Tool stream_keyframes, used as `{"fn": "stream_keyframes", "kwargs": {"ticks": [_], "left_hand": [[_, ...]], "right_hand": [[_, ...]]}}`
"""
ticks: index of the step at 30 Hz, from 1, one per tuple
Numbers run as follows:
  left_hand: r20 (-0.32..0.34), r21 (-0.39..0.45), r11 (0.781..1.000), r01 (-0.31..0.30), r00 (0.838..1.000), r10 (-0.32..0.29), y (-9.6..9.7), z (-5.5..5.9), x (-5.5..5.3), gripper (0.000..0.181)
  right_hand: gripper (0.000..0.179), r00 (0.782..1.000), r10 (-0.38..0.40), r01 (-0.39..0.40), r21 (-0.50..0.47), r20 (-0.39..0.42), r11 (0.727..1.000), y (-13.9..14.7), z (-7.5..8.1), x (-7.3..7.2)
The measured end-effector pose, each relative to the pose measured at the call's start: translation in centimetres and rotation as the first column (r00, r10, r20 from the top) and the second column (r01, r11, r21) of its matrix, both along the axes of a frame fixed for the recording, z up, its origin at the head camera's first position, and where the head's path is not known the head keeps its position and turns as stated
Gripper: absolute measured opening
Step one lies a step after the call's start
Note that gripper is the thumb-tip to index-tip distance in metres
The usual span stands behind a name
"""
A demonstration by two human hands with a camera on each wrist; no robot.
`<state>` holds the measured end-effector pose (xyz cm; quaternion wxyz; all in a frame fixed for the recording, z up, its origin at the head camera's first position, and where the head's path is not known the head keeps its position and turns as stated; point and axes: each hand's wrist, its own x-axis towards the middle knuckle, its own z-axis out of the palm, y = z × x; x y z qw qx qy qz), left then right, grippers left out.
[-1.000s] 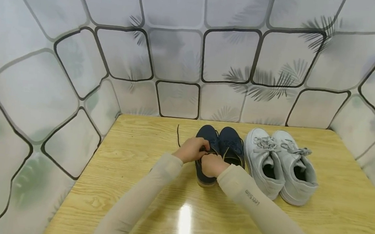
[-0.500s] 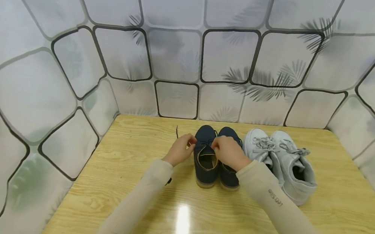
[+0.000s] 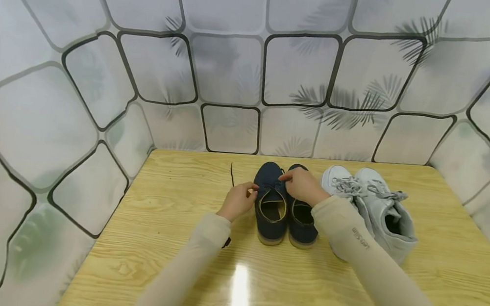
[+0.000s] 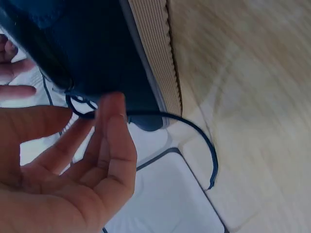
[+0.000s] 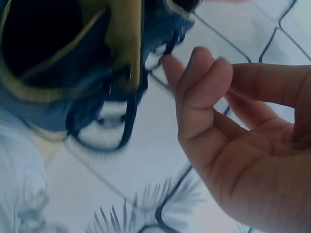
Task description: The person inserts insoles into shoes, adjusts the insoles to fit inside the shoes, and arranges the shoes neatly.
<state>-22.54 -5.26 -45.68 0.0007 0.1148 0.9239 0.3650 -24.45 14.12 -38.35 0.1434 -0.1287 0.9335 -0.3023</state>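
A navy lace-up shoe (image 3: 268,172) sits on the wooden table, its toe toward the back wall. At its left side my left hand (image 3: 238,201) has thumb and fingers curled about a dark shoelace (image 4: 197,133), whose free end trails beyond them. On the other side my right hand (image 3: 306,186) reaches across the second navy shoe (image 3: 305,236), with fingertips at the first shoe's laces. In the right wrist view its thumb and fingers meet beside the lacing; whether lace lies between them is unclear. A lace loop (image 5: 127,138) hangs from a shoe there.
Right of the navy pair stands a pair of white lace-up shoes (image 3: 398,222), partly behind the right sleeve (image 3: 352,232). All rest on the light wooden table (image 3: 169,205). A patterned cloth wall (image 3: 229,82) encloses the back and sides.
Both hands were together over the left navy shoe's opening; they have moved apart, left hand to its left side, right hand to the right. The shoe's opening now shows.
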Motion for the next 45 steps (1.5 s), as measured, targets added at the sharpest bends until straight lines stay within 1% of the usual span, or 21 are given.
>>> {"fn": "stream_keyframes", "kwargs": {"ticks": [5,7,9,11,14,16,18,20,21,23,25,26,27,29,30,32,33,36,39,42,45], "left_hand": [[0.027,0.075,0.996,-0.04,0.999,0.038,0.6,-0.1,0.0,0.027],[0.044,0.147,0.987,-0.059,0.998,0.053,0.8,-0.2,-0.1,0.027],[0.072,0.255,0.963,-0.087,0.995,0.07,1.1,-0.2,-0.3,0.027],[0.117,0.398,0.91,-0.12,0.99,0.08,1.3,-0.1,-0.4,0.028],[0.177,0.607,0.779,-0.157,0.982,0.06,1.5,0.0,-0.7,0.029],[0.208,0.698,0.696,-0.169,0.978,0.029,1.6,0.3,-1.0,0.031],[0.213,0.747,0.646,-0.158,0.977,-0.008,1.8,0.7,-1.2,0.034],[0.215,0.763,0.632,-0.137,0.975,-0.048,2.0,1.2,-1.4,0.039],[0.214,0.759,0.639,-0.124,0.975,-0.065,2.1,1.4,-1.5,0.041],[0.195,0.73,0.679,-0.077,0.976,-0.099,2.4,1.9,-1.6,0.044],[0.175,0.686,0.727,-0.025,0.976,-0.131,2.7,2.2,-1.8,0.042],[0.154,0.667,0.745,0.004,0.978,-0.143,2.8,2.3,-1.8,0.039],[0.134,0.659,0.751,0.033,0.978,-0.16,3.0,2.4,-1.9,0.035],[0.099,0.662,0.746,0.072,0.978,-0.181,3.2,2.5,-2.1,0.028],[0.085,0.672,0.736,0.084,0.978,-0.189,3.3,2.5,-2.1,0.025],[0.067,0.693,0.715,0.095,0.979,-0.194,3.5,2.4,-2.2,0.022],[0.07,0.704,0.704,0.089,0.978,-0.194,3.5,2.4,-2.3,0.02],[0.081,0.716,0.696,0.056,0.983,-0.162,3.4,2.1,-2.4,0.017],[0.098,0.737,0.676,0.008,0.988,-0.119,3.2,1.9,-2.6,0.014],[0.101,0.742,0.67,-0.024,0.992,-0.076,2.9,2.1,-2.6,0.012],[0.091,0.736,0.677,-0.028,0.994,-0.058,2.7,2.3,-2.6,0.012]], "right_hand": [[0.046,0.991,-0.031,0.03,0.01,0.131,1.0,-1.3,-0.6,-0.4],[0.046,0.984,-0.061,0.069,-0.047,0.169,0.996,-1.6,-1.0,-0.6],[0.045,0.968,-0.115,0.15,-0.149,0.221,0.977,-1.8,-1.3,-0.7],[0.045,0.946,-0.164,0.242,-0.274,0.278,0.931,-1.9,-1.6,-0.7],[0.043,0.91,-0.189,0.35,-0.439,0.368,0.827,-1.9,-1.7,-0.8],[0.042,0.901,-0.175,0.377,-0.516,0.397,0.769,-1.9,-1.6,-0.8],[0.04,0.904,-0.159,0.379,-0.573,0.396,0.727,-1.8,-1.3,-0.7],[0.038,0.924,-0.15,0.351,-0.621,0.353,0.701,-1.7,-1.0,-0.7],[0.037,0.938,-0.142,0.322,-0.64,0.317,0.698,-1.6,-0.7,-0.7],[0.035,0.963,-0.121,0.255,-0.677,0.24,0.69,-1.5,-0.3,-0.8],[0.033,0.985,-0.073,0.165,-0.701,0.159,0.693,-1.3,0.1,-0.9],[0.033,0.992,-0.042,0.112,-0.705,0.116,0.7,-1.2,0.3,-1.0],[0.033,0.997,-0.011,0.064,-0.701,0.08,0.71,-1.2,0.4,-1.1],[0.033,0.998,0.049,-0.015,-0.687,0.029,0.726,-1.1,0.4,-1.3],[0.034,0.997,0.071,-0.048,-0.669,0.007,0.742,-1.0,0.4,-1.4],[0.036,0.994,0.099,-0.102,-0.609,-0.039,0.787,-0.9,-0.1,-1.8],[0.037,0.992,0.11,-0.122,-0.574,-0.055,0.81,-0.8,-0.4,-2.0],[0.036,0.987,0.12,-0.154,-0.444,-0.104,0.883,-0.4,-1.4,-2.4],[0.033,0.98,0.121,-0.166,-0.32,-0.156,0.933,0.0,-2.0,-2.4],[0.029,0.977,0.108,-0.152,-0.248,-0.182,0.957,0.2,-1.8,-2.1],[0.027,0.981,0.117,-0.151,-0.232,-0.156,0.961,0.3,-1.2,-1.9]]}}
